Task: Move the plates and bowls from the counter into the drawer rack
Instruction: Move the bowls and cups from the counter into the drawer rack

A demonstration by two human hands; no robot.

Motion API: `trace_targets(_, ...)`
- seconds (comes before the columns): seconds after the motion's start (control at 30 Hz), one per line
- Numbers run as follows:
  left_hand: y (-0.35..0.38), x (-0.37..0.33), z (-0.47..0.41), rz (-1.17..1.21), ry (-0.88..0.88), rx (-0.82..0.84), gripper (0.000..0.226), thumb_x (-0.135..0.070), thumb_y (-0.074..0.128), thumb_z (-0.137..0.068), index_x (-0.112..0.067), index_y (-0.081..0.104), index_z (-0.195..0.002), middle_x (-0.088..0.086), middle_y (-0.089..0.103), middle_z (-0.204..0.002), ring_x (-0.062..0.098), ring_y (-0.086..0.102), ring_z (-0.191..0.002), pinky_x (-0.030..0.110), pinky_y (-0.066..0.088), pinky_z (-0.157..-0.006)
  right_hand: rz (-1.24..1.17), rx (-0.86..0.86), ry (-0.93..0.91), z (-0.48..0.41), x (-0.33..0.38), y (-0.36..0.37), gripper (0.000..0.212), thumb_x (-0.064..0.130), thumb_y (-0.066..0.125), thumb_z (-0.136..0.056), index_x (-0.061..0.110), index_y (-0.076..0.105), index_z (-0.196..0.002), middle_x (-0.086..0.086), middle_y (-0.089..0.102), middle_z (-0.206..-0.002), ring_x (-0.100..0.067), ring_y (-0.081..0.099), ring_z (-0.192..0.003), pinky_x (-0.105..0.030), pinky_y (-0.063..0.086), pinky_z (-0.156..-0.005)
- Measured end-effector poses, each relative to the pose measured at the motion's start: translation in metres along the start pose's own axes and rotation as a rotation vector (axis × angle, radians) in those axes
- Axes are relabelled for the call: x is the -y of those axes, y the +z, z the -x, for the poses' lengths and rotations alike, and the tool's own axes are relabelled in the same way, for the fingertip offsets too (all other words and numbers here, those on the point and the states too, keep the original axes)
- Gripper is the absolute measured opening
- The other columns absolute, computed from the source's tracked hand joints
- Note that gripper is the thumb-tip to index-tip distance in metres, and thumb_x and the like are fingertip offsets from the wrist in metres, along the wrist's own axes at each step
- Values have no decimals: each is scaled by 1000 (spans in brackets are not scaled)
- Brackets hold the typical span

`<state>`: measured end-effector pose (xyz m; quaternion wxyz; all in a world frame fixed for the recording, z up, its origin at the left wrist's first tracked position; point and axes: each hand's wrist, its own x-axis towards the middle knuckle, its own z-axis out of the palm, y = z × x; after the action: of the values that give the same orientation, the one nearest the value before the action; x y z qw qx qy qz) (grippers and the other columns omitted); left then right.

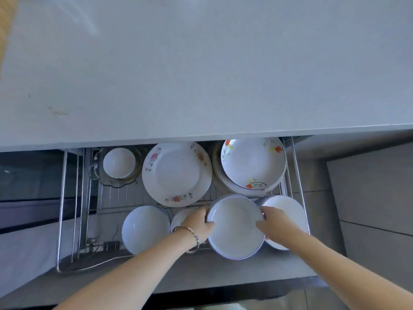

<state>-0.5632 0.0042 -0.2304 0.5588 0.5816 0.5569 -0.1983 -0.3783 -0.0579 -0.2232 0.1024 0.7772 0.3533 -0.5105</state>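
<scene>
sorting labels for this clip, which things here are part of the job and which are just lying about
Part of the job:
held bowl, left hand, right hand
floral plate, poppy plate, left bowl, wire rack

Lying about:
glass dish
cables

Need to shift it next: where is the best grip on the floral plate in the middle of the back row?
Take the floral plate by its near rim, coming from above and the front. It lies flat and face up, its far edge sits under the counter lip, and the near rim overhangs the rack wire, probably leaving room for fingers.

Rack (67,209) left end bare; bowls (145,229), plates (176,174) crowd middle, right; counter (201,63) overhangs rear.
</scene>
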Motion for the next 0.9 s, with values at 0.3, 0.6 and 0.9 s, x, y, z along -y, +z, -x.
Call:
trace_targets(0.3,35,16,-47,-13,-109,13,47,-5,42,-89,-18,43,-134,12,59,-122,21,49,-90,22,36,-75,393,-42,-39,-56,-5,29,40,12,44,-88,14,46,-128,-11,60,-122,-32,58,-112,-31,46,-84)
trace_targets(0.6,47,21,-63,-107,-212,1,50,-5,43,-88,-13,37,-138,16,45,-135,34,53,-114,32,46,-90,687,-84,-79,-68,-3,35,35,7,46,-90,12,50,-125,-6,62,-118,-26,63,-104,-26,37,-61)
trace_targets(0.9,45,29,-71,-234,-35,-114,55,-14,40,-95,-28,23,-146,13,44,-138,30,53,-116,35,46,-93,779,-155,-242,-68,1,34,40,0,51,-87,6,48,-126,-9,54,-123,-28,63,-104,-27,38,-52)
